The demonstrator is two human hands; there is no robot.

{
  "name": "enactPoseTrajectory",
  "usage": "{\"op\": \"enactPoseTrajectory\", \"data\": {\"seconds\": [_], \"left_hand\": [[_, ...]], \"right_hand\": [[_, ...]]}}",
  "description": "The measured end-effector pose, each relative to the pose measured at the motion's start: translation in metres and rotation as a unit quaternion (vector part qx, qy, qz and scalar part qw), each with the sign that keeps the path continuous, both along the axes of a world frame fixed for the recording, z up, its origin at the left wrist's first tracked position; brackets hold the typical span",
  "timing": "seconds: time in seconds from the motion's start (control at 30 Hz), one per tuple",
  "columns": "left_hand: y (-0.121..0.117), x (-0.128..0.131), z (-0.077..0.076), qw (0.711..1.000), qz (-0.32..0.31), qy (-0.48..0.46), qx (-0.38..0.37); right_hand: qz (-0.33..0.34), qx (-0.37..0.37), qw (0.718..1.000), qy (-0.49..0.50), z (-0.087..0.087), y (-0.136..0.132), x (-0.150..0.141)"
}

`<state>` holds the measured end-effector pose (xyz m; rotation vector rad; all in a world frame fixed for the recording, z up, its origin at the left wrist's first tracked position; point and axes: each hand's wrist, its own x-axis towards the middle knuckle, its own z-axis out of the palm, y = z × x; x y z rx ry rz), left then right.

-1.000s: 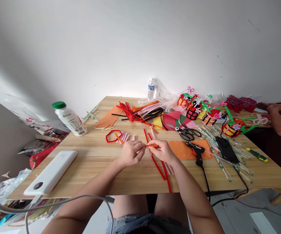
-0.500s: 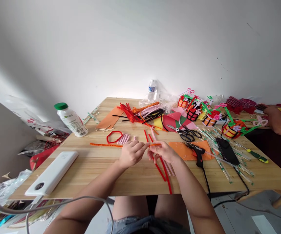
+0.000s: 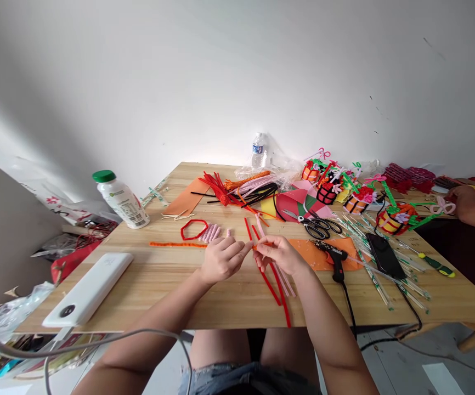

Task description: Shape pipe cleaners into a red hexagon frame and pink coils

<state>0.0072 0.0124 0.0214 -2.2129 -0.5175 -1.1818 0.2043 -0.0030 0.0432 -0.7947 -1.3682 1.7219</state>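
An orange pipe cleaner point(image 3: 177, 244) stretches leftward from my left hand point(image 3: 226, 260), whose fingers are closed around it. My right hand point(image 3: 277, 254) pinches the same pipe cleaner near its right end, and the fingertips of both hands almost meet. Beneath my right hand lie red pipe cleaners point(image 3: 271, 288) and pink ones point(image 3: 289, 285) on the wooden table. Just beyond my left hand are a red hexagon of bent pipe cleaner point(image 3: 193, 222) and some short pink coils point(image 3: 210, 233).
Scissors point(image 3: 320, 224), a glue gun point(image 3: 333, 258), a phone point(image 3: 384, 255) and a screwdriver point(image 3: 435, 265) lie to the right. Small flower baskets point(image 3: 360, 202) stand behind them. At left are a white power bank point(image 3: 89, 288) and a bottle point(image 3: 122, 200). Another person's hand point(image 3: 465, 200) shows far right.
The fingers of my right hand have closed in at the pipe cleaner's end, and less orange shows there. My left hand stays nearly in place. The view has shifted slightly.
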Motion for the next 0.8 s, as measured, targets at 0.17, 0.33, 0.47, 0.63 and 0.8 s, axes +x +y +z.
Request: {"op": "enactPoseTrajectory", "data": {"seconds": [0.17,0.33,0.47,0.63,0.8], "left_hand": [[-0.001,0.005,-0.001,0.999,-0.001,-0.001,-0.048],[-0.002,0.008,0.0,0.974,-0.025,-0.059,-0.219],[-0.003,0.008,-0.001,0.97,-0.01,-0.087,-0.227],[-0.002,0.009,-0.005,0.992,0.023,-0.039,-0.121],[-0.01,0.008,0.003,0.971,-0.042,-0.06,-0.228]], "right_hand": [[-0.076,0.129,0.984,-0.096,-0.011,0.005,-0.003],[-0.173,0.445,0.844,-0.243,-0.017,0.007,-0.004],[-0.202,0.396,0.87,-0.214,-0.02,0.007,-0.006],[-0.105,0.127,0.98,-0.107,-0.015,0.006,-0.006],[-0.09,0.152,0.982,-0.07,-0.007,0.003,-0.002]]}}
